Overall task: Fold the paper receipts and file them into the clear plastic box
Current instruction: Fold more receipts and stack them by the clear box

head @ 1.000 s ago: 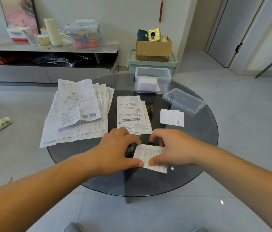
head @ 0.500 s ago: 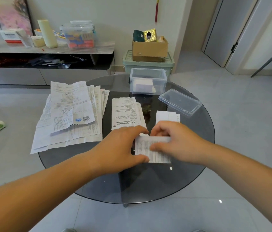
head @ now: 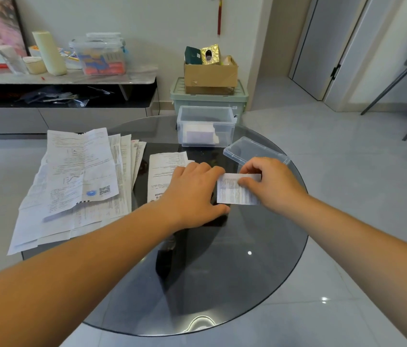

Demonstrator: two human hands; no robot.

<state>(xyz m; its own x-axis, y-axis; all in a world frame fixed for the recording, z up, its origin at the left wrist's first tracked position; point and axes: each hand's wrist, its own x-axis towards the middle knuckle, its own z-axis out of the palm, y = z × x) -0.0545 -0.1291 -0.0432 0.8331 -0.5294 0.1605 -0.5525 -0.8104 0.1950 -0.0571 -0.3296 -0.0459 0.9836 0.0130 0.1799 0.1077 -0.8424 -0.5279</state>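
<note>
Round glass table (head: 260, 284) — clear plastic box (head: 206, 126) at 12 o'clock, lid off, some folded paper inside. Right hand (head: 270, 182) pinches folded receipt (head: 235, 190) at centre; left hand (head: 195, 194) steadies its edge, fingers curled. Unfolded stacks (head: 77, 181) at 9 o'clock remain — mostly undone.

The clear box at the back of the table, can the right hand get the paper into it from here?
Probably yes. The clear box stands open with its lid lying off beside it, and nothing blocks the path from the right hand, which holds the folded receipt.
</note>
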